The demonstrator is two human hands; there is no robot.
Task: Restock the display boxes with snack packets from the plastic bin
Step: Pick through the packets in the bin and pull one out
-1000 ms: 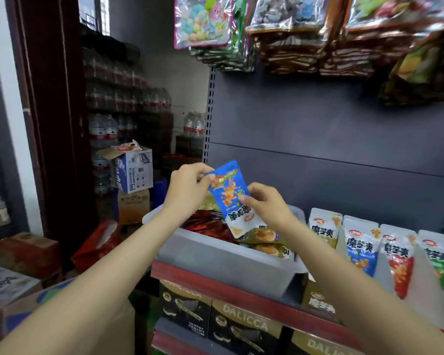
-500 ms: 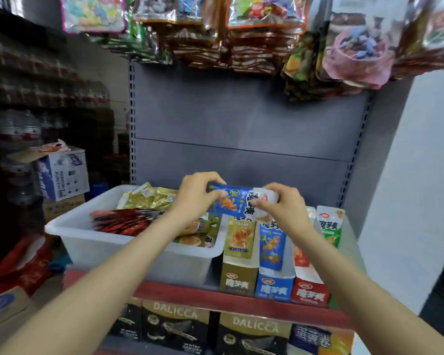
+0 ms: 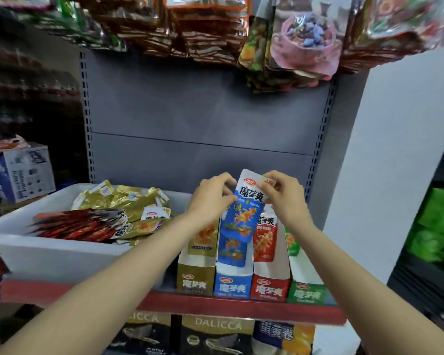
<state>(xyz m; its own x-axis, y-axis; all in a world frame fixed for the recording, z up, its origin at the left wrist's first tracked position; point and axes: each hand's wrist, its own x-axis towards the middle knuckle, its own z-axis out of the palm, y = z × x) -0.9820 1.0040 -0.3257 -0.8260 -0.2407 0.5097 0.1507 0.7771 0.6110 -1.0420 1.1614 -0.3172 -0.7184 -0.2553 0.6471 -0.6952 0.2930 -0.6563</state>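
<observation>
Head view, packet: the blue snack packet (image 3: pixel 245 208) stood upright at the centre of the frame, over the blue display box (image 3: pixel 232 285); half a second earlier it lay sideways between the hands, and a second earlier it was above the bin.
Head view, left hand: the left hand (image 3: pixel 212 198) pinched the packet's left edge, fingers curled at the upper corner.
Head view, right hand: the right hand (image 3: pixel 283 194) pinched the white top strip, thumb and fingers clenched on it.
Head view, contact: the packet's lower edge overlapped the blue packet already standing in the box; whether it had entered the slot could not be told.
Head view, boxes: four boxes stood in a row at lower centre, gold (image 3: pixel 195 280), blue, red (image 3: pixel 271 288), green (image 3: pixel 306 293), each touching its neighbour on the red-edged shelf (image 3: pixel 241 310).
Head view, bin: the white plastic bin (image 3: pixel 49 254) sat left of centre, just beside the gold box, with gold and red packets piled inside.
Meaning for the task: the packet had been carried from the bin and turned upright, matched to its colour; it looked ready to be slid down behind the front packet, with much stock left in the bin.
</observation>
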